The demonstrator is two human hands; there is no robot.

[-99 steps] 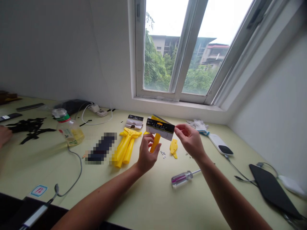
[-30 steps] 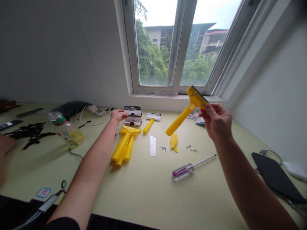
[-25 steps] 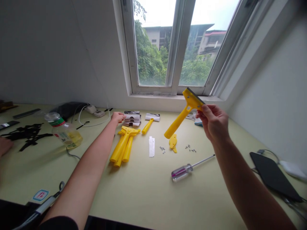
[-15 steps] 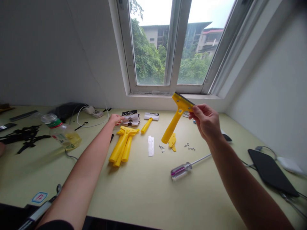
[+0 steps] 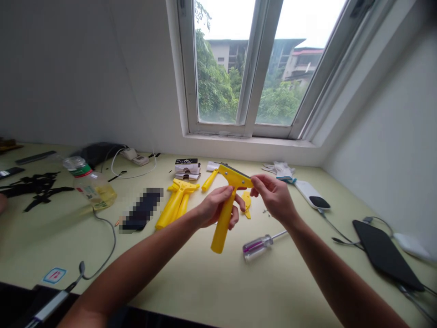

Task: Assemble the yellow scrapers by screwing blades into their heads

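A yellow scraper (image 5: pixel 221 234) with a dark strip along its wide head is held up over the table, its handle slanting down to the left. My left hand (image 5: pixel 213 207) is closed around the upper handle, thumb in front and fingers behind. My right hand (image 5: pixel 275 196) pinches the right end of the head. Two screws show on the head's face. Behind it lie another yellow scraper (image 5: pixel 210 181) and a loose yellow plate (image 5: pixel 246 205). A clear-handled screwdriver (image 5: pixel 257 246) lies below my right hand. Several yellow scrapers (image 5: pixel 172 205) are piled left of my left hand.
Black-and-white packaging (image 5: pixel 187 168) stands behind the pile. On the left are a plastic bottle (image 5: pixel 90 189), a pixelated dark object (image 5: pixel 143 212) and black strips (image 5: pixel 41 191). A white device (image 5: pixel 309 189), a black phone-like slab (image 5: pixel 385 253) and cables lie right. Part of another person's hand (image 5: pixel 2 202) shows at the left edge.
My left hand has left the packaging and come right to hold the scraper's handle. My right hand has lowered the scraper and moved slightly left. The view has shifted a little.
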